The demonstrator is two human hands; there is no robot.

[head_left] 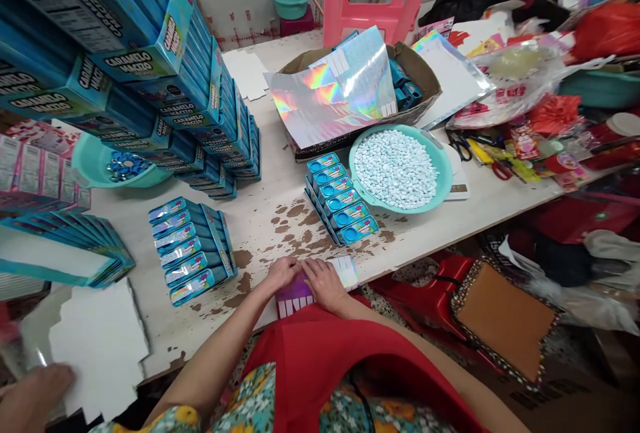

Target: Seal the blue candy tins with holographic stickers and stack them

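A purple, shiny printed card (295,289) with white flaps along its lower edge lies at the table's front edge, against the red apron. My left hand (284,273) is closed on its upper left part. My right hand (326,284) has its fingers bent over the card's upper edge, close beside the left fingertips. A paler, silvery part (346,271) sticks out right of my right hand. Just beyond the hands stands a display box of small blue candy packs (343,199). The undersides of both hands are hidden.
A turquoise bowl (444,183) of white candies stands behind the packs, near a cardboard box (430,86) with shiny sheets. Tall stacks of blue boxes (165,79) rise at left, with another blue display (193,249) before them. Another person's blurred hand (43,389) touches white card (100,346).
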